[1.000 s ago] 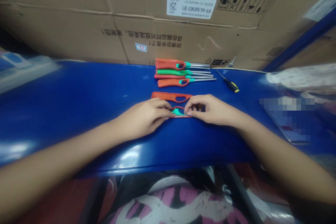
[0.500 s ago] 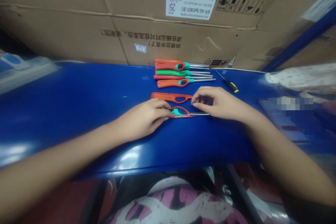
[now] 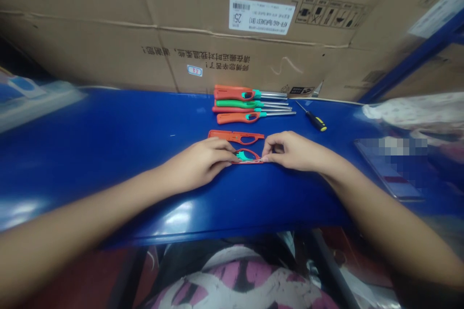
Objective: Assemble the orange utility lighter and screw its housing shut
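Observation:
An open orange lighter shell with a teal trigger [image 3: 247,156] lies on the blue table [image 3: 108,140] between my hands. My left hand [image 3: 203,159] covers its handle end, fingers curled down on it. My right hand [image 3: 292,150] pinches its front end, where the metal tube is hidden under my fingers. Just behind lies the other orange shell half [image 3: 235,136], flat and untouched.
Several finished orange and green stick lighters [image 3: 250,104] lie in a row at the back. A yellow-and-black screwdriver [image 3: 312,119] sits to their right. Cardboard boxes [image 3: 217,24] wall off the far edge. A flat dark object [image 3: 389,169] rests at the right.
My right hand slid right off the shell, baring its metal tube, then came back left and closed on the front end again. My left hand stayed put.

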### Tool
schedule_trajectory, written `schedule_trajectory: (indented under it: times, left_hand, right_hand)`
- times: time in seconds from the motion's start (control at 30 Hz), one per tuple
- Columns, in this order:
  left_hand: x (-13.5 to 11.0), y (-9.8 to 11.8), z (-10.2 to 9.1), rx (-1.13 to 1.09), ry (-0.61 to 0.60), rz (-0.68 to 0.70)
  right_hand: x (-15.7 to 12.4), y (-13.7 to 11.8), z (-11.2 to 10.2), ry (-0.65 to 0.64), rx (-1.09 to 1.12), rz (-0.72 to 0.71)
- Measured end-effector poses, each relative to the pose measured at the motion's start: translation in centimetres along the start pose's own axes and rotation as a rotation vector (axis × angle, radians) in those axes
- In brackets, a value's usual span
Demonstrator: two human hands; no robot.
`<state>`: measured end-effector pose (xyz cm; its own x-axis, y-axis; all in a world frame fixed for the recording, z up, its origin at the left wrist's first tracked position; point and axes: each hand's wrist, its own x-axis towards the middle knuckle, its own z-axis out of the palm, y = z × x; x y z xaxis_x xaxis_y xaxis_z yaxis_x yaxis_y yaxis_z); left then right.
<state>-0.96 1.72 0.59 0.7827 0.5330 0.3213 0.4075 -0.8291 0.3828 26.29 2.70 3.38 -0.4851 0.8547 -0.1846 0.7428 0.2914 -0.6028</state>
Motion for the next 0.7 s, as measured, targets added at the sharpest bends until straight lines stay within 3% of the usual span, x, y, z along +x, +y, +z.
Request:
schedule_trajectory:
  times: [0.13,0.23,0.33,0.47,0.57,0.7]
  left_hand:
    - [0.1,-0.1,0.0,-0.001,0.013,0.011]
    - [0.1,-0.2,0.1,-0.019,0.031,0.013]
    - [0.1,-0.1,0.4,-0.044,0.045,0.019]
    - [0.0,0.0,0.4,-0.046,0.025,0.021]
    - [0.0,0.3,-0.2,-0.049,0.036,0.016]
    - [0.2,0.4,-1.8,0.066,0.176,0.016]
  right_hand:
    - [-0.1,0.1,-0.3,-0.014,-0.008,-0.053]
    - [0.3,0.7,-0.2,0.163,-0.020,-0.146]
    - [0.8,1.5,0.3,0.344,-0.188,-0.310]
    - [1.3,1.9,0.9,0.315,-0.341,-0.449]
    - [1.3,1.7,1.0,0.308,-0.317,-0.443]
    - [1.1,1.0,0.9,0.394,-0.106,-0.317]
